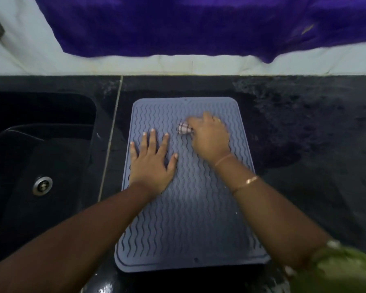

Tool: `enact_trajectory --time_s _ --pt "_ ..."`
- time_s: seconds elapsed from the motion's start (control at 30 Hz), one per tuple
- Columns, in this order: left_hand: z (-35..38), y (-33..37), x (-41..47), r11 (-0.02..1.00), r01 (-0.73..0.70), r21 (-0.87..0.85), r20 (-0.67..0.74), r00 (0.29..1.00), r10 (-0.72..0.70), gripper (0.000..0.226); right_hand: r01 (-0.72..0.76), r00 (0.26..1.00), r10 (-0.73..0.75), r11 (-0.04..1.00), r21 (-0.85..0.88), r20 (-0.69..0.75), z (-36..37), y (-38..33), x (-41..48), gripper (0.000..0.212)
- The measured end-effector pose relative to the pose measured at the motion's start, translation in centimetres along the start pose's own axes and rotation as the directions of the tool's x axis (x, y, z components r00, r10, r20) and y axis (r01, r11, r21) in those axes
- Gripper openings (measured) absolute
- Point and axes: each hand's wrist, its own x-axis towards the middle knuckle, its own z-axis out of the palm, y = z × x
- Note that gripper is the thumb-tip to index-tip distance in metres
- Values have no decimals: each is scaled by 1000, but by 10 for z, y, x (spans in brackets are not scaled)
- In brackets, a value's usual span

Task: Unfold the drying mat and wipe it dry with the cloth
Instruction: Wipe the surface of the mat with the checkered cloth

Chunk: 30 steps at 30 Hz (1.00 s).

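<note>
Forearms (93,225) cross the unfolded mat (190,208): left hand (152,161) lies flat, fingers (152,138) spread, likely pinning it; right hand (209,136) clamps the cloth (183,128) (checked) just beyond them, apparently wiping.

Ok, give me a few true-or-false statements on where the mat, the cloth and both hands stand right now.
1. The mat lies unfolded and flat on the counter. True.
2. The left hand grips the cloth. False: it presses flat on the mat with fingers spread, and the right hand holds the bunched cloth.
3. The cloth is on the far half of the mat. True.
4. The sink is to the right of the mat. False: it is on the left.
</note>
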Motion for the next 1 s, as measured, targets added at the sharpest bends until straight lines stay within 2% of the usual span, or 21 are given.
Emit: enact_trajectory --time_s 0.13,0.27,0.4,0.53,0.6,0.7,0.83,1.0 --pt "1 -1 1 1000 5 8 -12 1000 -5 68 7 999 -5 999 -37 44 15 19 77 41" --pt "1 0 2 1000 18 -14 -29 999 -19 68 4 996 -11 997 72 90 11 29 97 29" --pt "1 1 1 998 25 -55 -37 999 -28 70 56 983 -80 987 149 164 -4 17 28 24" --pt "1 -1 1 999 22 -40 -18 1000 -23 73 110 987 -120 990 93 108 -28 -15 -71 34" --pt "0 0 1 999 22 -36 -15 1000 -22 72 88 989 -97 993 81 109 -28 -18 -84 38" --pt "-2 1 0 999 22 -47 -14 1000 -22 72 -8 995 1 998 70 97 -19 -5 -45 30" --pt "-2 1 0 999 17 -35 -12 1000 -17 71 -167 983 156 979 117 98 6 16 53 28" --pt "0 0 3 999 17 -43 -24 1000 -18 70 -187 976 170 974 125 136 12 20 98 31"
